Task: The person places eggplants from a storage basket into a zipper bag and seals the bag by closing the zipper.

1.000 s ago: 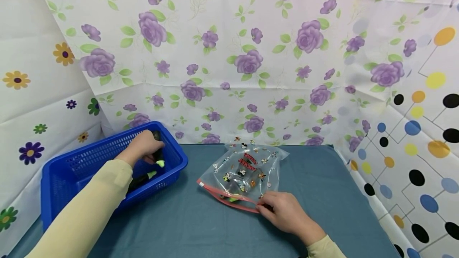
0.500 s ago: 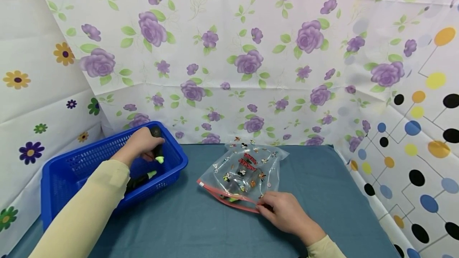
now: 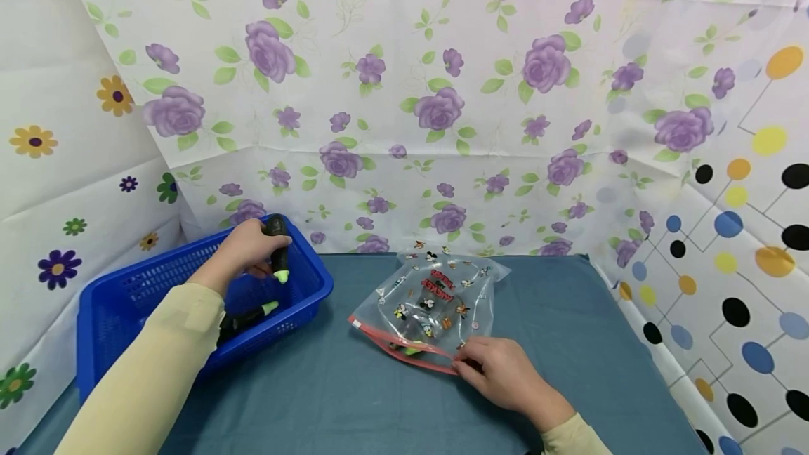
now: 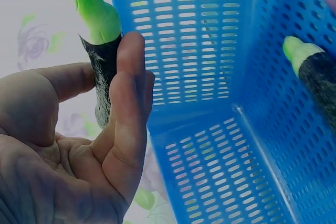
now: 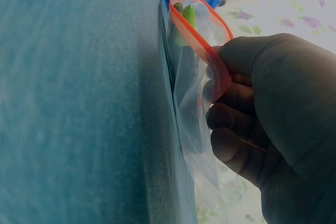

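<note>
My left hand (image 3: 243,251) pinches a dark zucchini (image 3: 279,251) between thumb and fingers, its pale green stem end pointing down. It hangs over the far right corner of the blue basket (image 3: 319,281). In the left wrist view, the thumb and fingertips press the dark body just below the stem (image 4: 100,22). A second zucchini (image 3: 243,321) lies in the basket, partly behind the sleeve. My right hand (image 3: 505,374) pinches the red zip edge (image 3: 385,343) of a clear printed bag (image 3: 436,293). The bag's mouth is parted, and a green stem (image 5: 189,17) shows inside.
A blue-green cloth (image 3: 303,399) covers the table. Flower-printed sheeting (image 3: 379,111) hangs behind and at the left, dotted sheeting (image 3: 746,286) at the right. A small dark thing shows at the bottom edge near the right sleeve (image 3: 571,437).
My left hand has risen slightly and drawn left with the zucchini, which now shows more fully above the basket corner. The right hand and the bag have stayed put.
</note>
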The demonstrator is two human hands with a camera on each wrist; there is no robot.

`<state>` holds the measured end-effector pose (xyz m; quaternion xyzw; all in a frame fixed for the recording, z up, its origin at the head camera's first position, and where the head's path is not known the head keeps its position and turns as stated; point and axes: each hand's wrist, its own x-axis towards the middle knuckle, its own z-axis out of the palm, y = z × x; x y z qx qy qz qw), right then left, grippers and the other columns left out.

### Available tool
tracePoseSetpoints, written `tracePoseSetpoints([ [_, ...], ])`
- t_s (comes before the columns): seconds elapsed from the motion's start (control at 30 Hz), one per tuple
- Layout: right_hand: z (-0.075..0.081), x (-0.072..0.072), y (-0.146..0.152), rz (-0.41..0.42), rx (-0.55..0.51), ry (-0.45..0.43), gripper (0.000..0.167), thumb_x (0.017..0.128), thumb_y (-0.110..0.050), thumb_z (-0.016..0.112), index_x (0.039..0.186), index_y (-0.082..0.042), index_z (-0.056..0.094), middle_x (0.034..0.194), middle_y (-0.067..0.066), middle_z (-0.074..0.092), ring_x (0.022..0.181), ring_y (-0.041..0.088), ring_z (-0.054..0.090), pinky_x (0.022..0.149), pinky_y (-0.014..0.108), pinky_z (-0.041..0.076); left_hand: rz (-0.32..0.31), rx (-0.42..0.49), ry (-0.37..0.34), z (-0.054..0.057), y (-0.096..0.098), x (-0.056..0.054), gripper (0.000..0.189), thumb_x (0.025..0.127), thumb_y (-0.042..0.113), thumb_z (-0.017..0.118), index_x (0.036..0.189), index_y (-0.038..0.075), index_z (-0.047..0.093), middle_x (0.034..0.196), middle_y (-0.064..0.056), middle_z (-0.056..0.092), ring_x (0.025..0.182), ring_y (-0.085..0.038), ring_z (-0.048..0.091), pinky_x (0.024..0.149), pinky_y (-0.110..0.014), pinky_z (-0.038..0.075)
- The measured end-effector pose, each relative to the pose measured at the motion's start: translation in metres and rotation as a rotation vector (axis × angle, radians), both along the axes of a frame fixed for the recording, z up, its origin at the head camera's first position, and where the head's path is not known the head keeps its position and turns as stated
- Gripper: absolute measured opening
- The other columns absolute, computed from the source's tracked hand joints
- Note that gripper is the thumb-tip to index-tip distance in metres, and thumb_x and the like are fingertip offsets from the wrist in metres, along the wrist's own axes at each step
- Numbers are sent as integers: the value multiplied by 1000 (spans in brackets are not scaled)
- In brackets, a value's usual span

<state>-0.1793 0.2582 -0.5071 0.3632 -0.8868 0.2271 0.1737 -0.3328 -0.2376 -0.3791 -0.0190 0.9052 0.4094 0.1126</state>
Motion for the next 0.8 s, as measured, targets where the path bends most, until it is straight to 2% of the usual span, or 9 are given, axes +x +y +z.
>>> tracePoseSetpoints([
  [0.13,0,0,0,1,1,-2,12,99,-16,87,96,-26,80,85,-19,67,70,-8,54,60,18,48,3,18,-2,7,2,4,79,113,38,63,160,-18,34,133,-39,60,83,-40,80,73,-48,69],
  [0.2,1,0,0,2,0,-11,12,99,-16,86,96,-26,80,86,-18,67,70,-8,54,60,19,49,8,27,-2,12,4,6,86,113,39,63,166,-17,25,141,-42,55,81,-38,79,71,-46,69],
  [0.37,3,1,0,3,1,-24,12,100,-15,86,96,-25,80,85,-18,67,70,-7,54,60,20,49,7,48,13,17,5,8,99,113,39,63,173,-10,1,165,-46,32,77,-35,78,69,-45,68],
  [0.43,3,1,0,2,4,-22,12,100,-15,86,96,-25,80,86,-18,67,70,-7,54,60,20,49,5,55,24,19,5,8,100,113,40,64,173,-9,1,168,-46,27,76,-33,78,68,-45,68],
  [0.47,3,1,0,2,6,-21,12,100,-15,86,97,-25,80,86,-18,67,70,-7,55,60,20,49,4,57,29,21,6,9,100,113,40,65,173,-10,2,168,-46,28,73,-29,77,67,-44,68],
  [0.53,3,0,0,2,6,-23,12,99,-15,86,97,-25,80,86,-18,67,70,-7,54,60,20,49,4,66,39,24,8,10,100,112,41,66,173,-10,5,164,-45,34,72,-29,77,67,-44,68],
  [0.67,3,0,0,0,7,-23,12,100,-16,86,97,-25,80,86,-18,66,70,-7,54,60,19,49,-2,87,57,29,15,14,95,112,40,67,172,-12,16,146,-44,53,71,-29,77,65,-44,68],
  [0.8,1,0,0,0,7,-10,13,99,-16,86,96,-26,80,85,-18,66,70,-8,54,60,18,48,-20,96,72,32,22,17,92,112,40,67,171,-12,19,141,-42,57,70,-29,77,65,-44,68],
])
